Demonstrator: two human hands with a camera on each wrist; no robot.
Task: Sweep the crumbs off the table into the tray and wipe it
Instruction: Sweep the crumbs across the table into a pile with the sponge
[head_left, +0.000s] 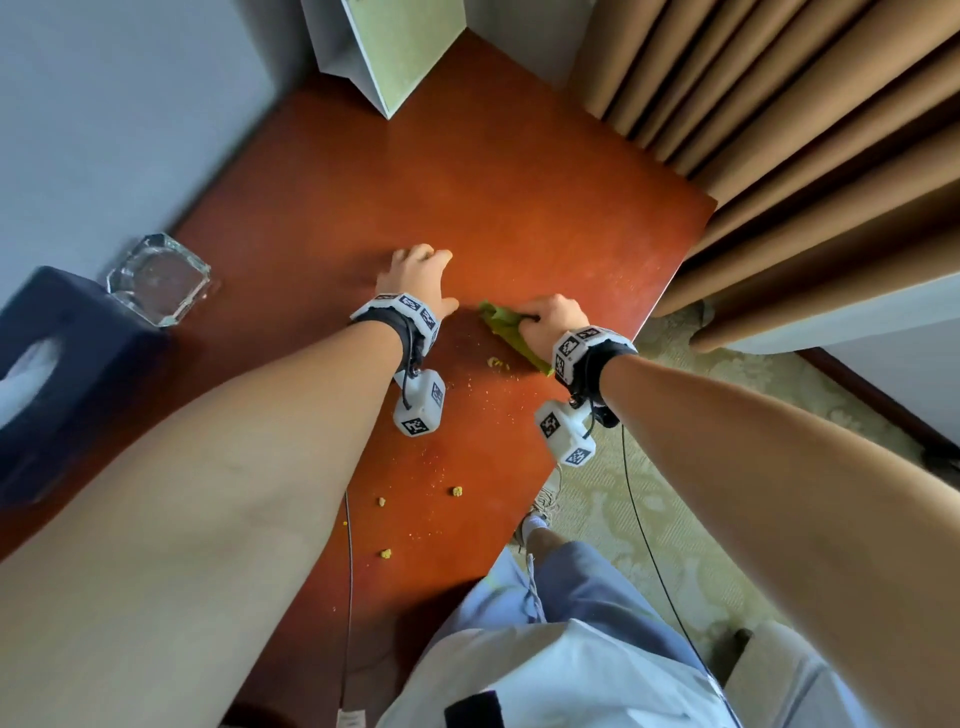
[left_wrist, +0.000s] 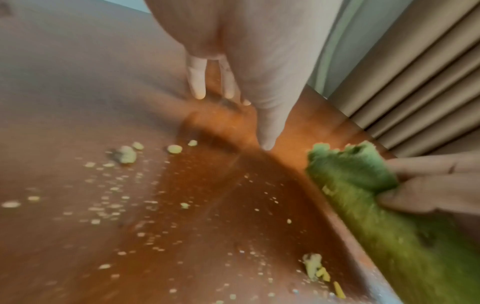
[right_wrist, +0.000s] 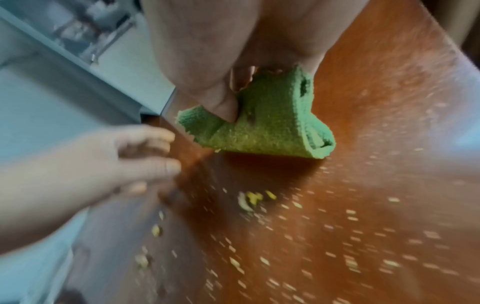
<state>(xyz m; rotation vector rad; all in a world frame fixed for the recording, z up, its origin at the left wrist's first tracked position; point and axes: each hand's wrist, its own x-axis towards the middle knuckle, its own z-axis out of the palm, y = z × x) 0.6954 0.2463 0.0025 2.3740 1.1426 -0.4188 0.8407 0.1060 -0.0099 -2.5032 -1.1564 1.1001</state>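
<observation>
Tissue box (head_left: 62, 364) of dark blue stands at the far left edge of the reddish-brown wooden table (head_left: 519, 208), cut off by the frame, and a clear square glass tray (head_left: 158, 278) sits just beside it on the table's left rim. Right of these, the left hand (head_left: 415, 278) lies on the wood with its fingers (left_wrist: 197, 82) straight and spread, tips touching the surface, holding nothing. Just beside it, the right hand (head_left: 550, 319) grips a crumpled green terry cloth (head_left: 511, 332), thumb and curled fingers pinching the bunched fabric, whose lower fold presses on the table. Yellow crumbs (head_left: 457, 491) lie scattered on the wood nearer the person than both hands, a few larger lumps among fine specks; one clump (head_left: 496, 362) sits just beside the cloth. A pale green paper bag (head_left: 395, 47) stands at the table's far end, its top cut off. Tan pleated curtains (head_left: 779, 130) hang to the right of the table. Both wrist views are motion-blurred, so the smaller crumbs smear into streaks, and the right hand's fingertips are buried in the cloth.
</observation>
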